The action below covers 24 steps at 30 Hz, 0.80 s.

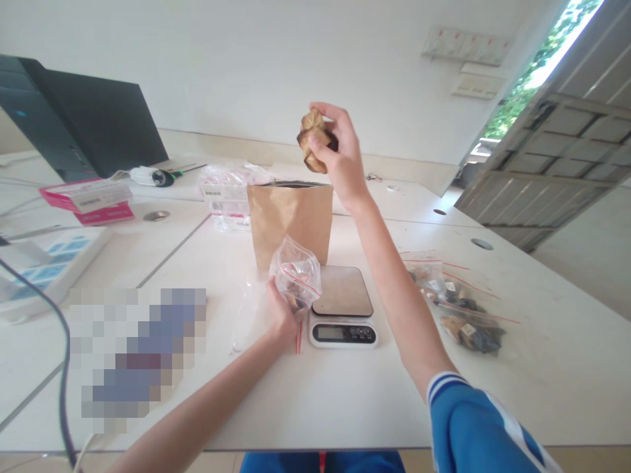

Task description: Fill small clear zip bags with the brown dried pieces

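Observation:
Raised high above the table, my right hand (340,148) is closed around dried mushrooms (311,141), pale brown with dark edges. My left hand (283,309) grips a clear zip bag (300,266) whose mouth gapes upward; a few brown pieces show inside it. Just behind that bag stands an upright brown paper bag (292,220) with its top open. A kitchen scale (344,292) with a bare metal plate lies to the right of my left hand. More flat clear bags (251,315) with red seal lines lie under and beside my left hand.
Filled zip bags (468,322) with white labels lie at the right. Pink-and-white boxes (89,197), a power strip (54,263) and a dark computer case (89,118) are at the left. Plastic-wrapped boxes (229,194) stand behind. A cable (64,341) crosses the left front.

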Each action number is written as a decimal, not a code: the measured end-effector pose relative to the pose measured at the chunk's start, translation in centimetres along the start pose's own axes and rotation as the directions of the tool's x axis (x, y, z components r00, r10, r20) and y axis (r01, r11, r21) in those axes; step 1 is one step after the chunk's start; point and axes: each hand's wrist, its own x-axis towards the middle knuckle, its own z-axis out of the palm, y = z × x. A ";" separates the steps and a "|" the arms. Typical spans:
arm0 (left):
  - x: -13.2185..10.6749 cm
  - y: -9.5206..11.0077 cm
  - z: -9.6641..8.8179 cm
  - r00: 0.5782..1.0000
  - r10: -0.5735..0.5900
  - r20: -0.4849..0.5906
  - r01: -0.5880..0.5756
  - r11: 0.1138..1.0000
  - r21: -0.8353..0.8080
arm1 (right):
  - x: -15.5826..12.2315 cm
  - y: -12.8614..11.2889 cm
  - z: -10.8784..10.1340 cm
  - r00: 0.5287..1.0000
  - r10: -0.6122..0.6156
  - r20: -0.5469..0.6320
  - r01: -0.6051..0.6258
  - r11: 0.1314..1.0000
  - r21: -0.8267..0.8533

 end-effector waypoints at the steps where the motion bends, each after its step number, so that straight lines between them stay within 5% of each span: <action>1: -0.1 0.1 0.1 1.000 -0.002 0.004 0.002 1.000 -0.007 | 0.6 0.6 0.5 0.998 -0.056 0.033 0.059 0.994 -0.094; 4: -0.1 0.1 0.1 1.000 0.000 0.008 0.001 1.000 -0.019 | 1.0 2.4 1.8 0.965 -0.091 0.247 0.166 0.938 -0.305; 7: -0.1 0.1 0.1 1.000 0.004 0.001 -0.004 1.000 -0.029 | 0.0 4.0 2.6 0.915 -0.101 0.390 0.243 0.911 -0.334; 11: 0.0 0.0 0.0 1.000 0.000 0.012 0.000 1.000 -0.028 | -1.2 3.9 2.8 0.907 -0.104 0.408 0.252 0.911 -0.327; 17: 0.1 0.0 -0.1 1.000 0.017 -0.004 -0.017 1.000 -0.015 | -2.1 2.0 2.5 0.868 0.122 0.481 0.150 0.859 -0.490; 24: 0.0 0.1 0.0 1.000 -0.013 0.019 0.014 0.999 -0.050 | -3.8 -1.4 0.3 0.949 0.123 0.291 -0.048 0.967 -0.252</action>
